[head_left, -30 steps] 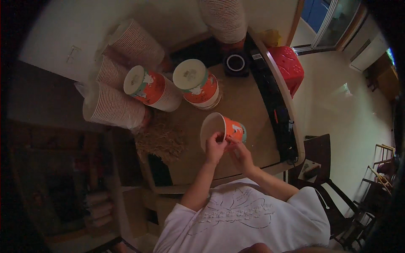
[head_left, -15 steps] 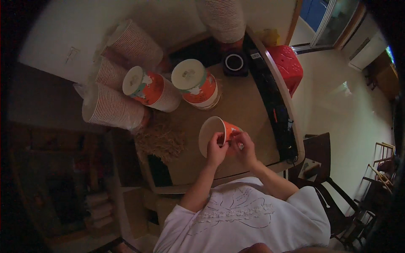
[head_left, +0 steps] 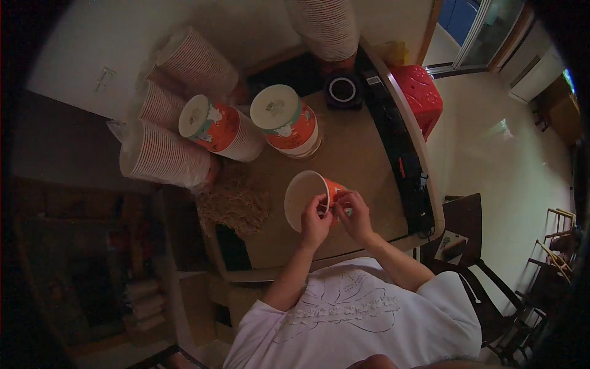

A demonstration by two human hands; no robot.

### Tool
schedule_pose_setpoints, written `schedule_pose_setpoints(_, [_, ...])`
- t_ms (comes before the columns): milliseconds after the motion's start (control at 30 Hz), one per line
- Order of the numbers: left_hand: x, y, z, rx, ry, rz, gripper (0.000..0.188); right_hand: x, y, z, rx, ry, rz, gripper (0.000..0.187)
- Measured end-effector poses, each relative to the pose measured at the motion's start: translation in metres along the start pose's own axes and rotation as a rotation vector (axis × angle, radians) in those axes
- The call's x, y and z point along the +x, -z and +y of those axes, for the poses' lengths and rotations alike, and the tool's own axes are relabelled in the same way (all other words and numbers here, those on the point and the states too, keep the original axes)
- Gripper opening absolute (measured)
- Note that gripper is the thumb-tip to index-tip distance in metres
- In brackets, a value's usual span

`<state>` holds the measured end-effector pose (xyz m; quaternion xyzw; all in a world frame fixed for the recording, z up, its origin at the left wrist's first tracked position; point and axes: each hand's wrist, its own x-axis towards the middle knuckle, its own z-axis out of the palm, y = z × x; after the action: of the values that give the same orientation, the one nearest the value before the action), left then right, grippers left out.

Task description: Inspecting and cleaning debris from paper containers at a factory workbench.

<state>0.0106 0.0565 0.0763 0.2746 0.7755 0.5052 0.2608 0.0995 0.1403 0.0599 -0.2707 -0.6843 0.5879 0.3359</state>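
Bare brown tabletop [head_left: 364, 163] ahead of and right of the right hand [head_left: 355, 220]: open lane, bounded on the right by a black edge strip [head_left: 388, 126]. White-and-orange paper tub [head_left: 301, 197] blocks space just ahead of the left hand [head_left: 315, 226]. Farther ahead-left: two upturned orange-and-white paper tub stacks [head_left: 294, 128], close together. Left of left hand: bare strip, then tan shredded-fibre pile [head_left: 233, 206]; plastic-wrapped white tub stacks [head_left: 165, 154] wall off beyond.

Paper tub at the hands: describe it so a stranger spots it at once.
Find the brown tabletop before the white shirt. Toward its near edge, the left hand and right hand meet at an orange-sided paper tub. Unlike the two orange stacks beyond, bottoms up, its open mouth faces left.
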Motion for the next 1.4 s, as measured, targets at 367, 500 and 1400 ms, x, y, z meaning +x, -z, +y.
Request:
schedule_pose_setpoints(367, [-0.003, 0.0, -0.005, 0.001, -0.002, -0.037, 0.034, 0.0, -0.002, 0.007, -0.052, 0.038, -0.032, 0.014])
schedule_pose_setpoints(500, [-0.003, 0.0, -0.01, 0.008, -0.014, -0.027, 0.033, 0.001, -0.002, 0.002, -0.02, 0.016, -0.034, 0.014])
schedule_pose_setpoints(1400, [-0.003, -0.002, -0.006, -0.058, 0.049, -0.032, 0.034, 0.0, -0.002, 0.003, -0.03, -0.286, -0.098, 0.007])
